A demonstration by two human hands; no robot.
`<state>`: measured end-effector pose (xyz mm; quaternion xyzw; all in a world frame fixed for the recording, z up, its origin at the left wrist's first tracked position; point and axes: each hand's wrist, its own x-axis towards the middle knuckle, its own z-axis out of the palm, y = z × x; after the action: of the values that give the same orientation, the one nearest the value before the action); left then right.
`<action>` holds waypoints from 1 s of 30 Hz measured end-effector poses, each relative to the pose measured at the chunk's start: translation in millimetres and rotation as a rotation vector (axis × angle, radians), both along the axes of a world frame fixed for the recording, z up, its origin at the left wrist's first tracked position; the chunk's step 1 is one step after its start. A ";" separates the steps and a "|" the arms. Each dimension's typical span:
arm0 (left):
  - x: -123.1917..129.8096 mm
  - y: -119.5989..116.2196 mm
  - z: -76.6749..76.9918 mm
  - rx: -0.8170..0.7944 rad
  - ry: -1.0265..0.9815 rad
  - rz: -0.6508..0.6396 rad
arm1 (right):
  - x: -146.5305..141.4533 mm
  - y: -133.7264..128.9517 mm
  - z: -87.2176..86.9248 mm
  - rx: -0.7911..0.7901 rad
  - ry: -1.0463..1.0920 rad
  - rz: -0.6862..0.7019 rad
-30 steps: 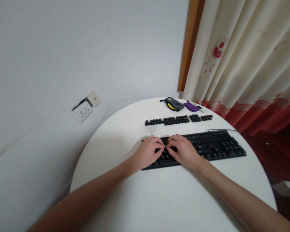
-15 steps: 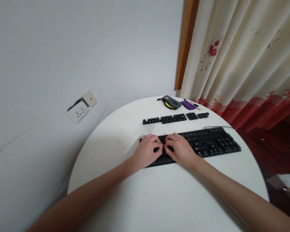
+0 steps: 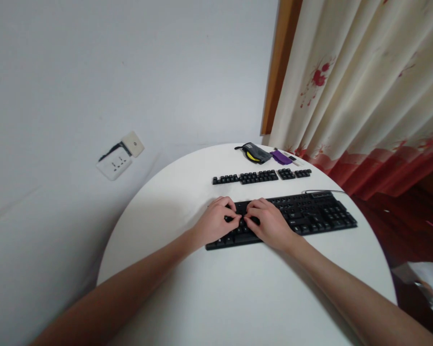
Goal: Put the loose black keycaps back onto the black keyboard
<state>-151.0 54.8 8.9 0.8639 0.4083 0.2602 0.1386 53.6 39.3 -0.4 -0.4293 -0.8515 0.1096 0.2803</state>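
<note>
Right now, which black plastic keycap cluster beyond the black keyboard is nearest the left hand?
The leftmost black keycap cluster, beyond the left hand; the others lie farther right along the row.

Head-worn view, forward and down over tabletop point(image 3: 238, 298)

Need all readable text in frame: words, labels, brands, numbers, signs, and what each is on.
None can be read.
Keyboard: pale marks, too small to read.
Loose keycaps in a row behind it: any legends too small.
Gray pouch: faint pale mark, too blurred.
</note>
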 end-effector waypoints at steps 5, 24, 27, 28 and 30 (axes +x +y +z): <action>-1.5 -0.5 2.9 0.052 0.001 -0.013 | 2.5 2.1 0.2 -0.017 0.054 0.010; 4.9 -6.2 0.0 0.028 -0.003 -0.042 | 6.8 3.7 -2.1 -0.011 0.054 0.075; 5.9 -7.0 -1.7 0.035 0.021 -0.036 | 8.2 4.0 -2.3 -0.025 0.067 0.071; 6.2 -7.3 -2.3 0.046 0.039 -0.035 | 8.4 4.0 -2.4 -0.031 0.071 0.071; 6.3 -6.6 -3.3 0.066 0.069 -0.035 | 8.1 3.8 -2.5 -0.042 0.074 0.071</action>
<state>-144.7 48.2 5.6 0.8835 0.3887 0.2412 0.1005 61.7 43.1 -2.8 -0.4001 -0.8529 0.1531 0.2984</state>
